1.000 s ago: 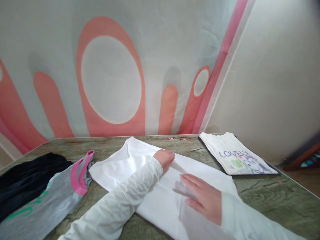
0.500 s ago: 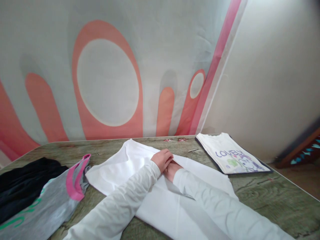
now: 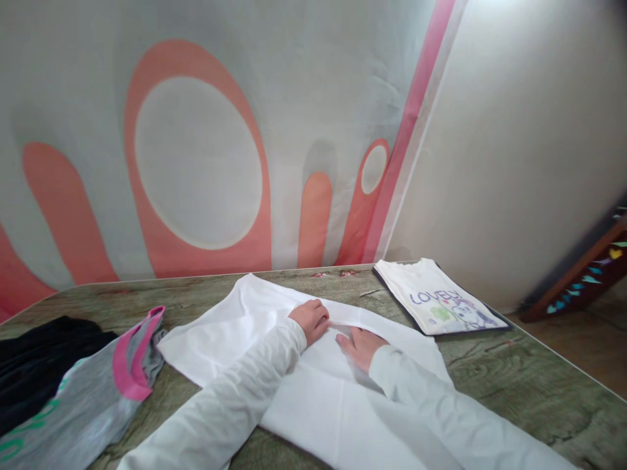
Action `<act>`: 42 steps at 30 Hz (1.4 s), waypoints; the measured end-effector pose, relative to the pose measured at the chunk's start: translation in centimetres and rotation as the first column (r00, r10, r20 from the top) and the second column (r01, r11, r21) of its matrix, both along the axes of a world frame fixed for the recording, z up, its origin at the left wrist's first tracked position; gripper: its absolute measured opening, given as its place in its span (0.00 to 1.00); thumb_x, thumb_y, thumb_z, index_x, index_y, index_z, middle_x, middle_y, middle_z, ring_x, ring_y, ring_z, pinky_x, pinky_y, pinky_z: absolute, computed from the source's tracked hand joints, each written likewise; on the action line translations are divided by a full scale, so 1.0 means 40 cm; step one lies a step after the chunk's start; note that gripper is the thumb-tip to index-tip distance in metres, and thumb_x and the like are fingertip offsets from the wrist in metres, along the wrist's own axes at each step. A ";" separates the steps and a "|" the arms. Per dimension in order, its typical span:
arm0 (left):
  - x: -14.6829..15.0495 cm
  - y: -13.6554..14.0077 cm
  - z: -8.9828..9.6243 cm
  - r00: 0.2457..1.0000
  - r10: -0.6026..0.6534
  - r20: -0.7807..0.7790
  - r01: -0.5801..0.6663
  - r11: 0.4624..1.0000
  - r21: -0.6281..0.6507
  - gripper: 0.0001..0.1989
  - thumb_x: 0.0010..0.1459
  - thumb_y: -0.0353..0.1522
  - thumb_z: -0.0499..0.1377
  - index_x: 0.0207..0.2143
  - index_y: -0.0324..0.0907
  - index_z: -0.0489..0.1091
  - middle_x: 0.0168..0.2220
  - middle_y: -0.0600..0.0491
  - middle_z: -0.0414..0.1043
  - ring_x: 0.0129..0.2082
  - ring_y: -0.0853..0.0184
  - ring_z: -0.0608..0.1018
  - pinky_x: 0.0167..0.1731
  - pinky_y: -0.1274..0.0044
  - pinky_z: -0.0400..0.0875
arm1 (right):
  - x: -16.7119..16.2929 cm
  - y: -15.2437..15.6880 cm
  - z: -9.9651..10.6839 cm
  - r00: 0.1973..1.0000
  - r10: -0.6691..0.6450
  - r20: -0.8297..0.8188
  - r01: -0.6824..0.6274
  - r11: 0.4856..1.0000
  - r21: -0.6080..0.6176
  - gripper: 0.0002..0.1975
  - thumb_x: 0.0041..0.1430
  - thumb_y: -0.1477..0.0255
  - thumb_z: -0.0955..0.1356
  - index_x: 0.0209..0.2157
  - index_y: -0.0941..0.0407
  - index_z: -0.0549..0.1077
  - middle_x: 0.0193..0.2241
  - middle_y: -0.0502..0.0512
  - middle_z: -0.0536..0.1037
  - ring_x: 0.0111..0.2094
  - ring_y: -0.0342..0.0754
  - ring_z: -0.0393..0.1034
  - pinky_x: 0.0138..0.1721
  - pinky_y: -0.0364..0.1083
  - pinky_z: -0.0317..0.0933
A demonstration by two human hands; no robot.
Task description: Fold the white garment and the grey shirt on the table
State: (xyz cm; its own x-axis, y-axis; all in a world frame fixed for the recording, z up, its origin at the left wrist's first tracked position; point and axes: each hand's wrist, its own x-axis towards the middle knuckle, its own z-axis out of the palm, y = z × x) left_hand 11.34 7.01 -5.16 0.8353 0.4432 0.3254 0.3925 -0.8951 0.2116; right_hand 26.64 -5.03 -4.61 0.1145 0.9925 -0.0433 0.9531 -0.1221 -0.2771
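Observation:
A plain white garment (image 3: 313,398) lies spread over the middle of the table, its far left corner pointing toward the wall; its exact kind is hard to tell. My left hand (image 3: 311,321) rests on its upper middle with the fingers curled down and closed on a small fold of the cloth. Just to the right, my right hand (image 3: 363,347) lies on the same garment. Its thumb stands apart from the fingers, which are partly hidden along a raised fold. A small gap separates the two hands.
At the left lie a black garment (image 3: 49,359) and a grey one with a pink band (image 3: 93,405). A folded white T-shirt with "LOVELY" print (image 3: 416,277) sits on dark cloth at the back right. The wood-patterned table (image 3: 509,385) meets a wall with pink shapes.
My hands were together, the left overlapping the right; now they are apart. The right hand has moved rightward and spread its thumb. The view has turned slightly right.

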 end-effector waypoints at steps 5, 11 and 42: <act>0.003 0.002 -0.006 1.000 0.007 0.013 -0.007 1.000 0.001 0.11 0.54 0.38 0.52 0.32 0.41 0.68 0.34 0.49 0.65 0.35 0.65 0.69 0.36 0.74 0.65 | 0.073 -0.080 -0.009 0.993 -0.093 0.076 0.095 0.995 -0.031 0.30 0.58 0.55 0.50 0.49 0.63 0.64 0.48 0.67 0.68 0.53 0.55 0.57 0.51 0.52 0.48; 0.001 -0.005 0.004 1.000 0.000 0.013 0.000 1.000 0.006 0.12 0.56 0.38 0.50 0.32 0.41 0.69 0.34 0.49 0.65 0.35 0.65 0.69 0.37 0.74 0.65 | 0.138 -0.152 -0.014 0.970 -0.180 0.166 0.187 0.982 -0.031 0.34 0.58 0.54 0.48 0.45 0.66 0.66 0.46 0.72 0.69 0.51 0.57 0.59 0.51 0.53 0.50; -0.265 0.258 -0.051 0.699 0.606 -0.378 -0.648 0.761 0.022 0.29 0.55 0.51 0.37 0.59 0.57 0.43 0.62 0.59 0.36 0.60 0.58 0.44 0.53 0.56 0.38 | 0.173 -0.201 0.039 0.945 0.035 0.326 -0.082 0.988 0.133 0.15 0.52 0.80 0.58 0.38 0.55 0.72 0.35 0.57 0.70 0.38 0.48 0.65 0.40 0.45 0.58</act>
State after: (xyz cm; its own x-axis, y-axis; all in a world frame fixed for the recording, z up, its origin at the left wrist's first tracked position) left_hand 0.72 17.32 -7.21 0.3946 0.9188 -0.0054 0.9185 -0.3943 0.0280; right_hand 33.58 -13.09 -3.05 0.0403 0.9908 0.1290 0.9984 -0.0451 0.0346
